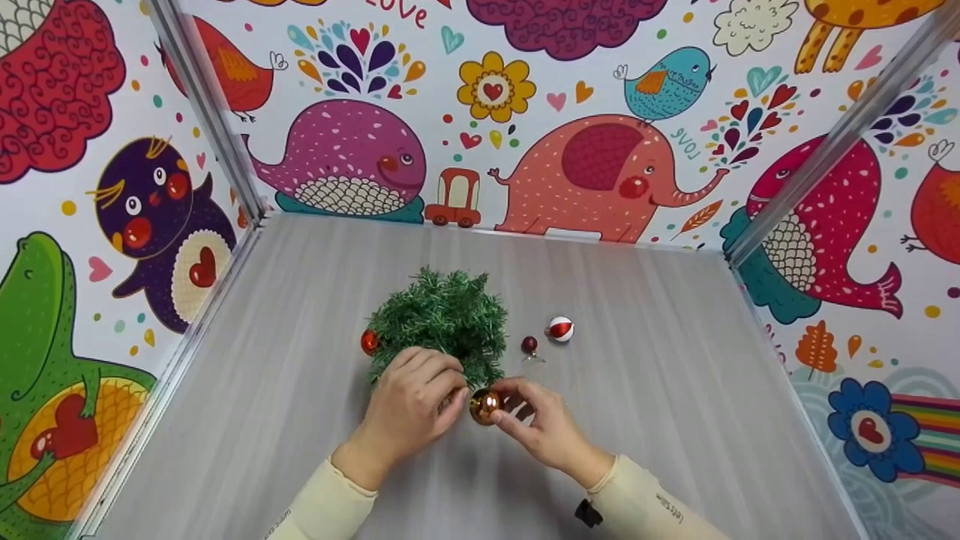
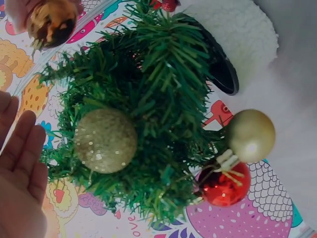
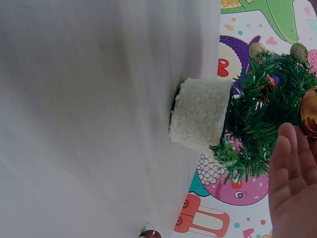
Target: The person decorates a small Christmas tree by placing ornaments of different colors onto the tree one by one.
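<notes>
A small artificial Christmas tree (image 1: 442,311) with green bristly branches is at the middle of the table, its base white and fluffy (image 3: 200,114). Between thumb and fingers, my right hand (image 1: 544,424) holds a shiny copper-gold bauble (image 1: 486,407) just off the tree's near right side. Beside that bauble, my left hand (image 1: 416,409) is close against the branches; whether its thumb and forefinger pinch anything cannot be made out. On the tree hang a glittery gold bauble (image 2: 105,141), a matte gold bauble (image 2: 250,136) and a shiny red bauble (image 2: 225,183).
To the right of the tree lie a small dark red bauble (image 1: 529,344) with a loop and a red-and-white bauble (image 1: 560,328). The grey table (image 1: 645,360) is bounded by cartoon-printed panels (image 1: 480,165) at the back and sides, with metal posts (image 1: 217,112) at the corners.
</notes>
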`<state>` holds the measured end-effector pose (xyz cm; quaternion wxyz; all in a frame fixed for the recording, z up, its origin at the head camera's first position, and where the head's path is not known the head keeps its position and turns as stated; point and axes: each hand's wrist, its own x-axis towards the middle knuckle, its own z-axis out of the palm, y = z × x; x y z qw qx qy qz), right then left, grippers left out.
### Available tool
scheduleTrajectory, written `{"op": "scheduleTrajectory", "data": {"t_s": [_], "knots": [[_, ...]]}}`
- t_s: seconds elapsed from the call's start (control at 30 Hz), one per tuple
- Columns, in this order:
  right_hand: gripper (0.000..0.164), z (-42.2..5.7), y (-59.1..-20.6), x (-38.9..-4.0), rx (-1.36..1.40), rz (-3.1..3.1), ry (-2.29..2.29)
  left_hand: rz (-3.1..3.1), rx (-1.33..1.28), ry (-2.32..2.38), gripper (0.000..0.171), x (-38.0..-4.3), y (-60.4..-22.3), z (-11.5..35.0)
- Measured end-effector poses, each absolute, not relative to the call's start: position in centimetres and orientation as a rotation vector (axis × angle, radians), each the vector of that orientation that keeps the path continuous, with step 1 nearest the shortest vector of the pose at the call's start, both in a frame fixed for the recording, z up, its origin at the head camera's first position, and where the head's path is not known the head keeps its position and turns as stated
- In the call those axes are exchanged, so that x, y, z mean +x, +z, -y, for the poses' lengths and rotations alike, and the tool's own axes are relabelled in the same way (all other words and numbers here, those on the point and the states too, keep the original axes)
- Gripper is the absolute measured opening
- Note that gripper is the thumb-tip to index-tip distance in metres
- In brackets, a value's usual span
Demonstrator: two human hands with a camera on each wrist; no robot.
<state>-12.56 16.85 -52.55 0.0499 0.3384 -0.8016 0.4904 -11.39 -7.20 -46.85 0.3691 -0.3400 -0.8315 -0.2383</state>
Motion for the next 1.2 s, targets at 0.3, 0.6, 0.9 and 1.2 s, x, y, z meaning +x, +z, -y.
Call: {"op": "scheduleTrajectory", "data": {"t_s": [0.3,0.6,0.9,1.2], "knots": [[0.028,-16.2,-49.5,-11.6,1.044,2.502,1.573,2.200,-0.883,-0.599,0.004,-11.5,-46.8,6.8],[0.029,-15.6,-50.2,-12.1,1.087,2.259,1.423,2.223,-0.888,-0.578,0.005,-11.6,-46.9,6.9],[0.022,-14.5,-50.3,-13.1,1.155,2.184,1.347,2.232,-0.881,-0.585,0.004,-11.7,-46.9,6.6],[0.016,-13.8,-49.9,-13.2,1.154,2.113,1.352,2.239,-0.885,-0.580,0.004,-11.7,-47.1,6.4]]}}
